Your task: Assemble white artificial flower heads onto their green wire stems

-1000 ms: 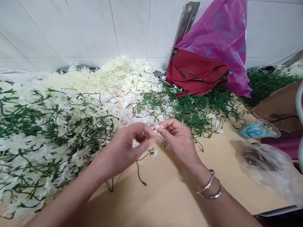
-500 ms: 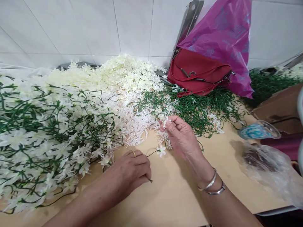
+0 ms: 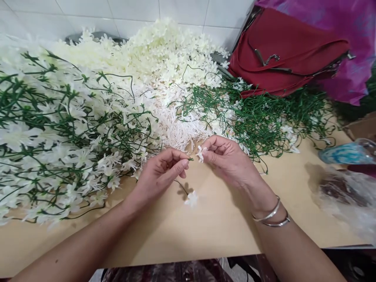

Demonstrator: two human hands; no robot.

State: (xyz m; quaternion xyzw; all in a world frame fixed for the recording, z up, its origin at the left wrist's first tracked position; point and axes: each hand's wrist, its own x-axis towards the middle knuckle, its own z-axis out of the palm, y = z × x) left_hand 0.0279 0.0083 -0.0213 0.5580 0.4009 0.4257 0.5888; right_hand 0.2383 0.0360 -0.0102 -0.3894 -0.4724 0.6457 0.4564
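1. White flowers on green stems lie in a great tangled heap over the left of the tan tabletop, perhaps kept there to be within the left hand's reach; the heap's edge crowds close to that hand.
2. Behind, by the tiled wall, rises a pile of cream blossoms.
3. Bare green stems form a mat at the right. A red bag sits on its back edge, hiding some stems and seemingly in the way there; a purple plastic bag is behind it.
4. Thin white strands spread between the heaps.
5. At far right, a clear plastic bag with dark contents lies near a blue-and-white cup on its side, both well apart from the hands.
6. Left hand pinches one green stem, its tip poking past the fingers; a white flower hangs below, apparently on the same stem.
7. Right hand pinches a small white blossom just beside that tip, apart from it; fingertip grips probably suit such slight pieces.
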